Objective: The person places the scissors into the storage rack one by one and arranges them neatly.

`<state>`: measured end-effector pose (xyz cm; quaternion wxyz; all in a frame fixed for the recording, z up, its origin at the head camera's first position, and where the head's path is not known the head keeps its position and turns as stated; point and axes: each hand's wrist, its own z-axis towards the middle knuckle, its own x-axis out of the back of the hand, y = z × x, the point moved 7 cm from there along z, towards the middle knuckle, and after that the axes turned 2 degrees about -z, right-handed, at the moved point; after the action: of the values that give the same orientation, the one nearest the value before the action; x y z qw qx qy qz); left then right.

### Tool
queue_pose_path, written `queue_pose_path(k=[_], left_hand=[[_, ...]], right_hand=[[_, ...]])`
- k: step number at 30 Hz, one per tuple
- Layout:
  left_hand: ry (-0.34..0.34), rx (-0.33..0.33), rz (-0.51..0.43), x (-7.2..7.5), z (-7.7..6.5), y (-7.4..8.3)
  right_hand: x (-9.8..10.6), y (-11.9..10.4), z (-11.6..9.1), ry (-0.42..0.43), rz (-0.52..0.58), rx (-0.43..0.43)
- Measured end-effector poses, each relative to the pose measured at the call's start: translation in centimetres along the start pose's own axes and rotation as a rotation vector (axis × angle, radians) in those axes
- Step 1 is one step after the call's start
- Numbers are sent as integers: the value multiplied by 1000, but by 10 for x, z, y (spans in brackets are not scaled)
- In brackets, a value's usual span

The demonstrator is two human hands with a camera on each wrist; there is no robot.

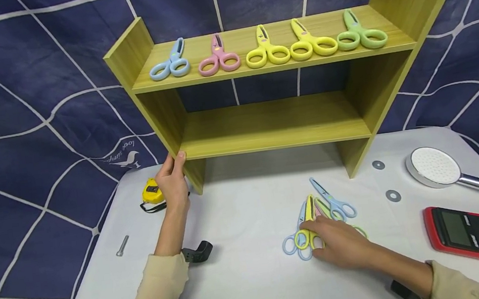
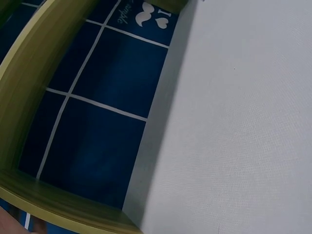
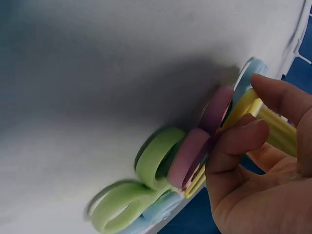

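My left hand (image 1: 173, 182) holds the left side panel of a wooden shelf unit (image 1: 277, 124), its thumb on the front edge at the lower board. On the white table, my right hand (image 1: 342, 242) pinches yellow scissors (image 1: 309, 207) by a handle, at the top of a small pile. Beneath and beside them lie blue scissors (image 1: 289, 246), pink scissors (image 3: 187, 158) and green scissors (image 3: 158, 158), partly covered by the hand in the head view. Another pair of blue scissors (image 1: 323, 191) points up and left behind the pile.
Along the unit's top board lie several scissors, including pink ones (image 1: 219, 62) and green ones (image 1: 360, 35). A yellow tape measure (image 1: 152, 192) and a bolt (image 1: 122, 245) sit left. Two washers (image 1: 392, 195), a shower head (image 1: 435, 167) and a red multimeter (image 1: 453, 233) lie right.
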<state>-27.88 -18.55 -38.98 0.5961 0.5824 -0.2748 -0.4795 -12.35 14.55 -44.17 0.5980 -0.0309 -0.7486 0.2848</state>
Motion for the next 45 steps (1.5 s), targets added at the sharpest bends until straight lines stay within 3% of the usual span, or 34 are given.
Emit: queue_pose_path(k=[5, 10, 16, 20, 27, 35, 39, 45], left_hand=[[-15, -18, -11, -3, 0, 1], [2, -47, -3, 0, 2, 5], [-7, -34, 4, -2, 3, 7], [-2, -41, 12, -3, 3, 7], [-9, -37, 35, -2, 1, 4], [2, -27, 19, 1, -2, 3], [-2, -27, 17, 2, -3, 3], [-6, -33, 17, 0, -2, 4]], right_hand=[[-1, -17, 5, 24, 9, 118], [4, -58, 25, 82, -25, 217], [39, -117, 52, 223, -4, 409], [60, -143, 69, 307, -73, 481], [78, -155, 92, 438, -210, 460], [90, -158, 101, 592, -210, 468], [98, -159, 117, 624, -230, 427], [106, -160, 146, 614, -353, 299]])
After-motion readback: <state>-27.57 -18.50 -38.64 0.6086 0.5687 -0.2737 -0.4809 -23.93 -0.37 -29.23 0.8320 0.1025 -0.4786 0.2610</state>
